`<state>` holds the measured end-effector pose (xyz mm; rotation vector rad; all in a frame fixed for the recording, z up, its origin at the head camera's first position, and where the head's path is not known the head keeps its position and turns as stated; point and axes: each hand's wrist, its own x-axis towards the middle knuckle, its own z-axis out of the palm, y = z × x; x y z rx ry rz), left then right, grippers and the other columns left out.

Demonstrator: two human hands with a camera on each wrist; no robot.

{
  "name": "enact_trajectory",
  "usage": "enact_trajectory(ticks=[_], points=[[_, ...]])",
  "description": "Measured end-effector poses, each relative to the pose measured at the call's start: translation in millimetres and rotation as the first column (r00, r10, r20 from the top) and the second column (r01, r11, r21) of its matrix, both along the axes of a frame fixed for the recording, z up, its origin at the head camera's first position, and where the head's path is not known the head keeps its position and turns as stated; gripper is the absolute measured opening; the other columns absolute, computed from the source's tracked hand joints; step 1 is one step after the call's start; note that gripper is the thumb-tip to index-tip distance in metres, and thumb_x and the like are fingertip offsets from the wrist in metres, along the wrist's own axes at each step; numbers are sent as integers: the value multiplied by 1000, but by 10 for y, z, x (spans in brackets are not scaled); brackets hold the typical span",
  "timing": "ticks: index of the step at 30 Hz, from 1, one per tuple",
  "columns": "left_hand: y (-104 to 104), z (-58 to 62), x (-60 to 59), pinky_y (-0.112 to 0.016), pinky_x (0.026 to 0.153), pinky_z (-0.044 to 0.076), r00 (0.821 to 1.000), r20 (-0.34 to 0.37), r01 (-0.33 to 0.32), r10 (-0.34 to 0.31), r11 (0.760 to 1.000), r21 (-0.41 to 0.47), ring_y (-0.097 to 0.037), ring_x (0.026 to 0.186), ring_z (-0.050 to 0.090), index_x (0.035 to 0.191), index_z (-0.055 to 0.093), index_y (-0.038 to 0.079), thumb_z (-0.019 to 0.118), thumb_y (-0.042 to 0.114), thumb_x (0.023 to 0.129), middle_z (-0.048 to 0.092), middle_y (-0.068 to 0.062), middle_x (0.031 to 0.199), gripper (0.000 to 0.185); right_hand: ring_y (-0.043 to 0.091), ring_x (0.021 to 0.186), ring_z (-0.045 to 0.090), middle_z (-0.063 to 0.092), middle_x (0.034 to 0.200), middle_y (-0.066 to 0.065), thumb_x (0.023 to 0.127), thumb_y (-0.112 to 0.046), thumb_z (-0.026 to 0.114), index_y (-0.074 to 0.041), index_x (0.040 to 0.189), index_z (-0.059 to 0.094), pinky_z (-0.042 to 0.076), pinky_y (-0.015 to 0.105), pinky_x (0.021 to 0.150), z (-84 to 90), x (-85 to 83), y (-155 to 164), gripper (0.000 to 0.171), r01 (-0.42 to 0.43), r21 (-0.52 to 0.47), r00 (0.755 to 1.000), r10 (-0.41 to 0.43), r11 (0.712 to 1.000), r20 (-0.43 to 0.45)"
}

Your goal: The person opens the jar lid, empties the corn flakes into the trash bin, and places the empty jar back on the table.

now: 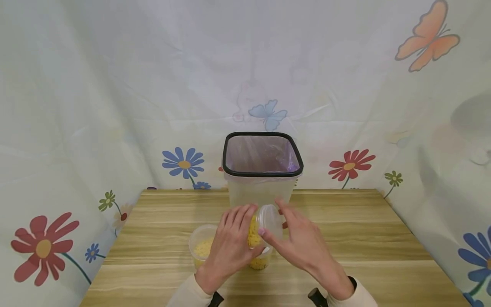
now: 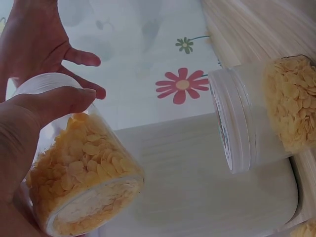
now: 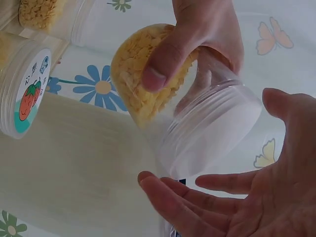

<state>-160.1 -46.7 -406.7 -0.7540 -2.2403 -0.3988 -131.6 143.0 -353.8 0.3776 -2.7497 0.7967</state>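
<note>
My left hand point(image 1: 232, 238) grips a clear plastic jar point(image 2: 84, 173) of yellow flakes around its side, with the thumb across it. The jar is tilted, and its pale ridged lid end point(image 3: 212, 133) points toward my right hand point(image 1: 301, 238). That right hand has its fingers and thumb spread around the lid end. In the right wrist view a gap shows between the lid end and the right thumb. Another jar of flakes point(image 1: 203, 247) stands left of my left hand, and a further jar point(image 1: 261, 262) stands below the held one, partly hidden.
Behind my hands stands a pale bin point(image 1: 257, 192) with a black rim point(image 1: 264, 174) and a thin bag liner. One standing jar has a tomato label on its lid point(image 3: 29, 98). The wood-grain table point(image 1: 345, 238) meets a flower-printed curtain point(image 1: 184, 102) at its back edge.
</note>
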Motion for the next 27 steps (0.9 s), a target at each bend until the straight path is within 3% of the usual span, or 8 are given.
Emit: enact_trajectory(ticks=[7,13,19,27], points=[[14,6,-4,-40,102,47,1000,-9,1,-1,1000,-12,-22,118,54,140,46,12,88,50,61,54,-1,135,98,15,94,66,64,128,5,85,-61,62,-16,142,51,53,39,78,17,-23,1,74,-18,-12,1000,18,1000,10],[15,16,-5,-40,101,47,1000,1,6,-6,1000,-2,-22,118,54,139,46,11,85,51,65,55,-2,134,92,16,98,62,59,132,7,83,-53,71,-17,143,48,52,18,62,22,-27,63,73,-136,-83,991,134,987,-26],[5,27,3,-40,101,47,1000,4,3,-3,1000,-4,-22,118,55,139,47,11,80,51,71,56,-2,133,85,21,104,62,54,138,8,81,-45,77,-18,144,46,53,13,64,16,-44,120,76,-246,-66,967,240,967,-89],[-12,41,16,-40,101,47,999,34,15,-14,1000,-6,-22,119,54,141,45,11,87,55,62,54,-2,134,99,23,112,60,49,143,8,74,-31,86,-15,144,47,57,21,73,3,-91,180,82,-386,4,905,379,922,-195]])
